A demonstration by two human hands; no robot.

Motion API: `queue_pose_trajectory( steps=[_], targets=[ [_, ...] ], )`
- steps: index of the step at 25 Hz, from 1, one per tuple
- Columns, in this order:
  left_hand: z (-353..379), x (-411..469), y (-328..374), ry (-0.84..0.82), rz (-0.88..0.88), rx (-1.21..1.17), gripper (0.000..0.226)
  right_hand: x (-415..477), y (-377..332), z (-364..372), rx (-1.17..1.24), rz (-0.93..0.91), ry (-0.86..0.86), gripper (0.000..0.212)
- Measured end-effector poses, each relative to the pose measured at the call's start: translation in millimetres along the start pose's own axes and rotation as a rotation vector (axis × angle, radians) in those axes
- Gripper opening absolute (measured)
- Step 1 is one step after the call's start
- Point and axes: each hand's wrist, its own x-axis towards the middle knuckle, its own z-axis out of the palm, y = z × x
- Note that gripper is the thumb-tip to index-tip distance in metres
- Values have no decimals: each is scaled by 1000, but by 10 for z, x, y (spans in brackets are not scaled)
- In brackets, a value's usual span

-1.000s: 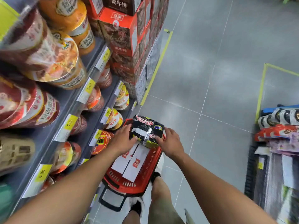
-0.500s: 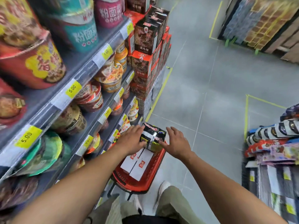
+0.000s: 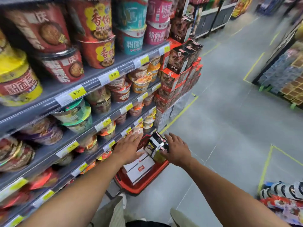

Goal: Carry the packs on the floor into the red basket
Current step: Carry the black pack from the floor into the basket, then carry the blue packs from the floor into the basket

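A black noodle pack (image 3: 157,144) with white and yellow print stands tilted on edge in the far end of the red basket (image 3: 141,187) on the floor. Two white boxes (image 3: 139,167) lie flat in the basket beside it. My left hand (image 3: 127,149) hovers over the basket's left side with straight fingers, apart from the pack. My right hand (image 3: 177,150) is spread beside the pack's right edge, its fingertips at or just off the wrapper.
Shelves of cup noodles (image 3: 98,51) with yellow price tags run along the left, close to the basket. Stacked red and black boxes (image 3: 178,74) stand beyond it. More packs (image 3: 285,202) lie at the lower right. Grey floor (image 3: 221,128) with yellow tape lines lies to the right.
Both hands gripped the pack above the basket before. Now their fingers have spread off it and the pack sits tipped in the basket. My head has lifted, showing more shelf.
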Motion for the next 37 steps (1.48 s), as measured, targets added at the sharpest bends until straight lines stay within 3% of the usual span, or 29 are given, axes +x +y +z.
queue_pose_trajectory(
  steps=[4,11,19,31,37],
  targets=[
    [56,-520,101,67,-88,-71,85,-187,-192,42,-54,-139,-42,92],
    [171,-1667,-304,157,-373,-110,85,-371,-1217,121,-124,-479,-51,91],
    [895,-3845,-932,234,-808,-255,83,-1163,-3091,750,-258,-863,-186,89],
    [2447,-8000,-844,390,-1363,-393,82,-4348,-5656,2153,-381,-1408,-304,94],
    [3002,-9234,-521,424,-1592,-435,88,-5535,-6483,2802,-424,-1645,-337,96]
  ],
)
